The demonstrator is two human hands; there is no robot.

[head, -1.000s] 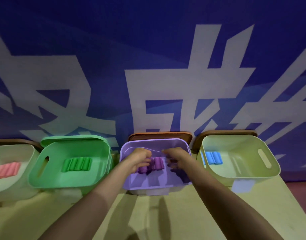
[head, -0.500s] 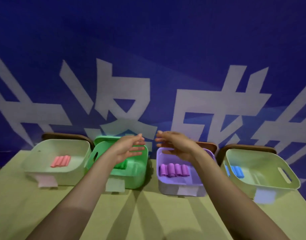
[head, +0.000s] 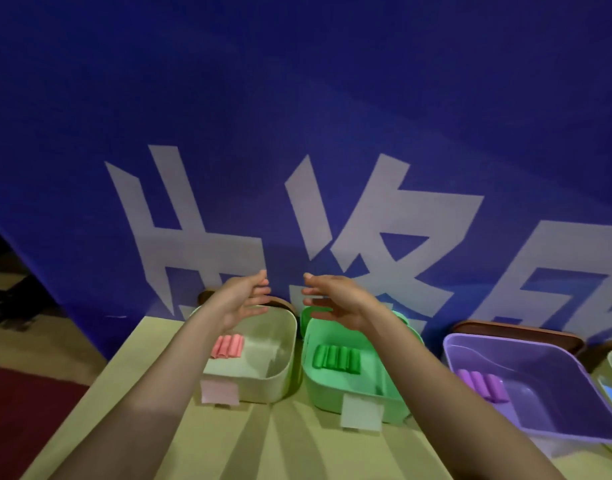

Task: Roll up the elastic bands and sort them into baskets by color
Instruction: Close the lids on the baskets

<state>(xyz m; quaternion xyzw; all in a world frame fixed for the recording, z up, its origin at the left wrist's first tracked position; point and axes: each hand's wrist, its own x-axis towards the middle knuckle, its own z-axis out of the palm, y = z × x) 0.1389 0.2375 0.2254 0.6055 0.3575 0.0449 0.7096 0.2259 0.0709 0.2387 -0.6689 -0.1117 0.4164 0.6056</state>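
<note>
Both hands are raised above the row of baskets, palms turned toward each other with a gap between them. Left hand (head: 243, 299): fingers extended and spread, holding nothing. Right hand (head: 335, 301): fingers likewise straight and spread, holding nothing.

The rolled bands lie sorted by colour. Pink rolls (head: 226, 346) sit side by side on the floor of the cream basket (head: 290, 344), partly hidden by the left forearm. Green rolls (head: 336, 356) lie in a tight row in the green basket (head: 327, 400), just beside the cream one. Purple rolls (head: 484, 384) lie in a row in the purple basket (head: 505, 338), further right. Each roll is a short, compact cylinder.

A pink label (head: 219, 393) hangs on the cream basket's front; a pale label (head: 361, 412) on the green. All stand on a yellow-green table (head: 263, 445) against a blue banner (head: 297, 98).
</note>
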